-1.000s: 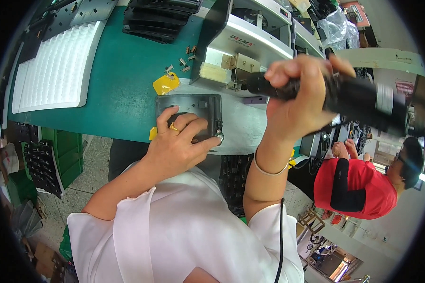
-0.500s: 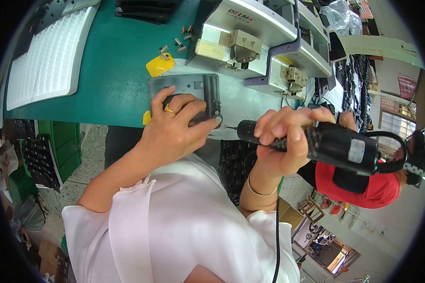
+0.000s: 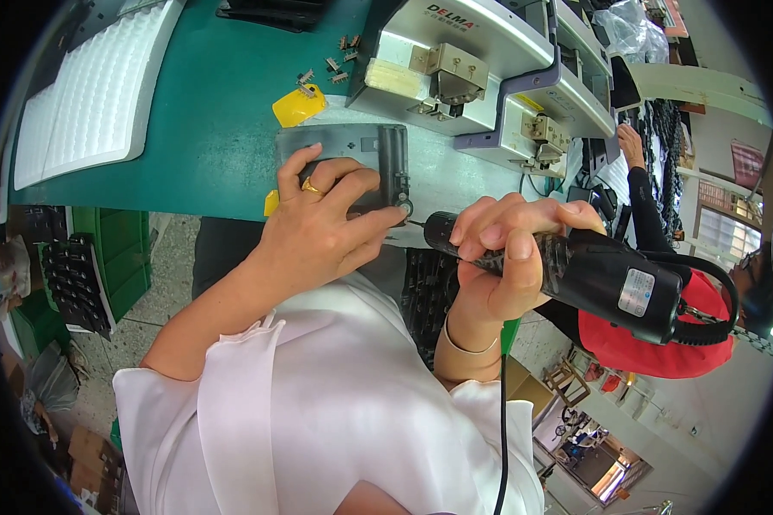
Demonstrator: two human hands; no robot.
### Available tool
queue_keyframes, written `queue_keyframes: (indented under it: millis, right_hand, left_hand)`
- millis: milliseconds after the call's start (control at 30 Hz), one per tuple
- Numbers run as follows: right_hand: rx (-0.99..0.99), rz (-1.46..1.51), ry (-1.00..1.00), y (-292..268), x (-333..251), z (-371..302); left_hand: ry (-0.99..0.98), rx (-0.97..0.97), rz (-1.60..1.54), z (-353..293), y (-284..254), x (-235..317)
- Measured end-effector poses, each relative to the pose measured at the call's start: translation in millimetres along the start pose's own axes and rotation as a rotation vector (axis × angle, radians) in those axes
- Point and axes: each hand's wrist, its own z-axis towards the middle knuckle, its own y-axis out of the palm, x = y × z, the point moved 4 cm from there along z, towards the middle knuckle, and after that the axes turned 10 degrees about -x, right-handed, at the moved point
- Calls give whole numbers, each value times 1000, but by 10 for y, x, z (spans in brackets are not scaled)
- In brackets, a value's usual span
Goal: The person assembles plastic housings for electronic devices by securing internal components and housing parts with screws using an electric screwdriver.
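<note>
My left hand (image 3: 318, 210) steadies a dark grey plastic housing (image 3: 339, 140) on the bench near its front edge. Its fingers are bent over the housing, with one fingertip at a small round part on the near right corner. A black electric screwdriver (image 3: 614, 279) lies nearly level in my right hand (image 3: 511, 249), fingers wrapped round its grip. The thin bit points left and ends close beside that corner; whether it touches a screw is too small to tell. The housing's near side is hidden under my left hand.
Yellow pieces (image 3: 300, 106) and several small metal-and-brown components (image 3: 331, 64) lie beyond the housing. Silver machines (image 3: 455, 73) stand at the back right. A white moulded tray (image 3: 90, 103) is at the left. A person in red (image 3: 653, 330) is at the right.
My right hand has brought the screwdriver left, so its bit is now beside the housing's corner. My left hand keeps its hold. The other person's dark-sleeved arm now shows at the right.
</note>
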Motion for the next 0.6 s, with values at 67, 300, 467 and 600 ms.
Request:
queue_keyframes:
  millis: [67,300,467,600]
  right_hand:
    - [3,5,4,11,-11,-4]
    - [1,-6,25,41,-16,-7]
    - [-14,-41,32,35,56,-59]
    - [-44,-12,-29,8,-36,-60]
  left_hand:
    - [-4,-1,-4,-2,-3,-2]
    - [1,5,-4,-6,12,-13]
    - [-5,2,-5,-8,8,-12]
    - [-7,-1,-17,-17,24,-26]
